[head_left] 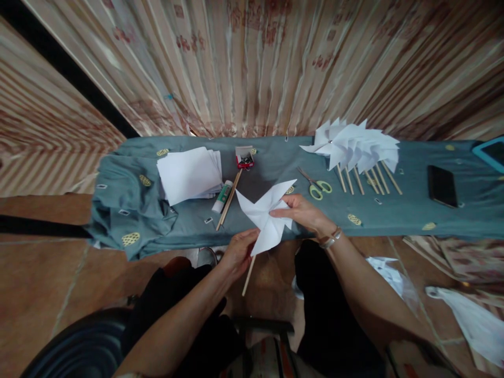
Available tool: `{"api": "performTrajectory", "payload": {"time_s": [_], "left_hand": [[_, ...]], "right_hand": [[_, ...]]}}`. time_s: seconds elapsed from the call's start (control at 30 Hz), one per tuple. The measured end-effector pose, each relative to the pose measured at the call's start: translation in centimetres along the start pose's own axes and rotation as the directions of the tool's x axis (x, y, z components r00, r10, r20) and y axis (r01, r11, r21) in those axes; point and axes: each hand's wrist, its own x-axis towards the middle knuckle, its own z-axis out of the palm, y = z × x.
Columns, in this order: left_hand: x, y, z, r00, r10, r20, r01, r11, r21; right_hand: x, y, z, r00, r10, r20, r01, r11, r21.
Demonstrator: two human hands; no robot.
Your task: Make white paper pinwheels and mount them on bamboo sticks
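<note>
A white paper pinwheel [264, 214] on a thin wooden stick [248, 276] hangs over the near edge of a table covered in grey-blue cloth [271, 163]. My left hand [238, 252] is closed around the stick just under the paper. My right hand [301, 212] pinches the pinwheel's centre from the right, fingers pressed on the paper. A watch is on my right wrist.
On the cloth lie a stack of white paper sheets [189, 173], a glue stick [222, 197], loose wooden sticks [229, 198], a small box of pins [244, 157], green-handled scissors [315, 185], several finished pinwheels [356, 149], a black phone [442, 186] and a blue tablet [490, 152]. Curtains hang behind.
</note>
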Motion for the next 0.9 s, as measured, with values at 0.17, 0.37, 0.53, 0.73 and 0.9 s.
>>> {"api": "performTrajectory", "payload": {"time_s": [0.17,0.37,0.53,0.73,0.9], "left_hand": [[0.1,0.5,0.2,0.999,0.044,0.009,-0.044,0.999,-0.016],[0.3,1.0,0.2,0.990,0.144,0.012,-0.143,0.989,-0.036],[0.4,1.2,0.2,0.978,0.207,0.021,-0.208,0.975,0.080],[1.2,1.8,0.3,0.971,0.221,-0.086,-0.210,0.970,0.121],[1.8,2.0,0.3,0.967,0.229,-0.116,-0.207,0.963,0.171]], "right_hand": [[0.5,-0.2,0.4,1.000,0.005,-0.024,-0.005,1.000,-0.001],[0.7,-0.4,1.0,1.000,0.007,-0.010,-0.007,1.000,-0.005],[0.6,-0.6,1.3,0.999,-0.012,-0.050,0.013,1.000,0.020],[0.3,-0.6,1.9,0.998,-0.023,-0.053,0.025,0.999,0.040],[0.2,-0.7,2.2,0.999,-0.024,-0.047,0.026,0.999,0.046]]}}
